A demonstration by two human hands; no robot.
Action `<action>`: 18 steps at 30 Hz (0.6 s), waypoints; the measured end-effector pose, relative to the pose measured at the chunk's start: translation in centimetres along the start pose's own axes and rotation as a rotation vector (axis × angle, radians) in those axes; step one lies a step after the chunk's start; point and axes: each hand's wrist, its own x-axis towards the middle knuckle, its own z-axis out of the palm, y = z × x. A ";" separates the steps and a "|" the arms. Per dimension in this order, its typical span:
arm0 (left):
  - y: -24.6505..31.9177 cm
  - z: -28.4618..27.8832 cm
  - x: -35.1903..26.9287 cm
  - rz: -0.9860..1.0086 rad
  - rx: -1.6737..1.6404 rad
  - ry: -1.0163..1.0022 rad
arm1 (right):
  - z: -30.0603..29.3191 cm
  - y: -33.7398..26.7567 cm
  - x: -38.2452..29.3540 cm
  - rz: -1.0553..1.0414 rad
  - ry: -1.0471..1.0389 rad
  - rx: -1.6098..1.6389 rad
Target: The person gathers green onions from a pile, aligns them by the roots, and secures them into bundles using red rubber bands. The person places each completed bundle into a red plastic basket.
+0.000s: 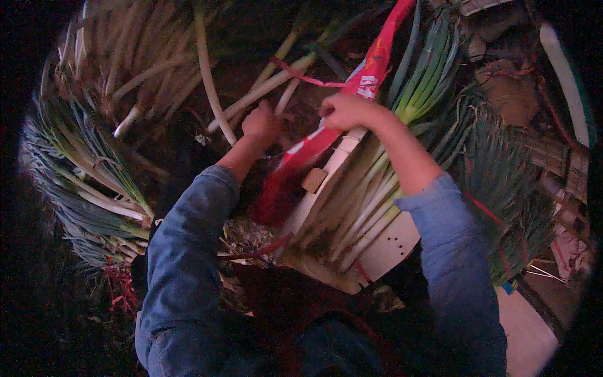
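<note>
My left hand [261, 123] is curled beside a short pale stalk [287, 96] of a Welsh onion. Blur and the dim light hide whether its fingers grip that stalk. Over a strip of red printed plastic [372, 70], my right hand [351, 113] is bent at the wrist with its fingers curled; what lies inside them does not show. The plastic drapes along the left side of a pale trough-like holder [395, 240]. In this holder lies a bunch of long green onions [370, 207], white ends towards me and green leaves [426, 70] pointing away.
Loose onion stalks [264, 96] cross the dark ground ahead. More onions are heaped at the left [103, 207]. To the right is a pile of green leaves [499, 188] with red ties. A small wooden block [314, 180] sticks out from the holder's side.
</note>
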 end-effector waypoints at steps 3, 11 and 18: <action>-0.3 -1.6 0.1 0.043 0.030 -0.033 | 1.3 -0.4 4.4 0.237 0.115 0.883; -1.6 -3.0 1.6 0.173 0.152 0.588 | 7.6 -5.1 13.6 0.089 0.227 1.889; -5.2 -3.8 8.9 0.148 0.195 -0.088 | 6.5 -5.1 10.0 0.238 0.144 1.866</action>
